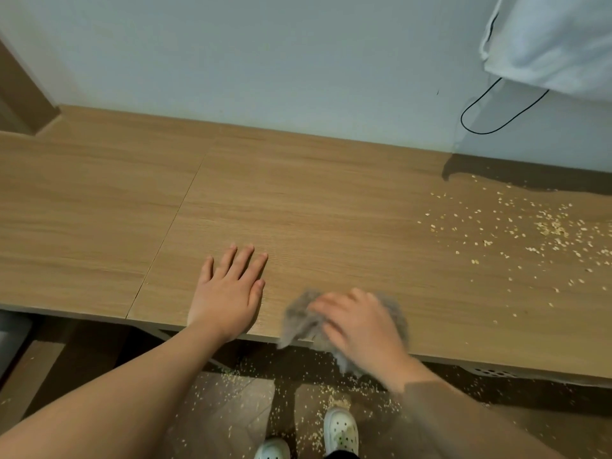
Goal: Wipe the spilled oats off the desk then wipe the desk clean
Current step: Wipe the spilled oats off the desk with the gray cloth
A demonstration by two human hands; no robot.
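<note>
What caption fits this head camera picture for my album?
Right hand wipes the desk with a grey cloth; oats lie farther right.

Oats [530,233] scattered right on wooden desk [298,193], grey cloth [301,323] at front edge

We see a worktop [298,200] in light brown with a fine, straight wood grain. The oats [530,226] scattered at its right are pale cream. The cloth [301,321] at the near edge is grey. The far wall [265,61] is pale blue-white, the cable [490,129] on it black, the fabric [556,38] at far right white. Below, white shoes [341,429] dotted with dark holes stand on a brown floor [238,409] flecked with cream.
</note>
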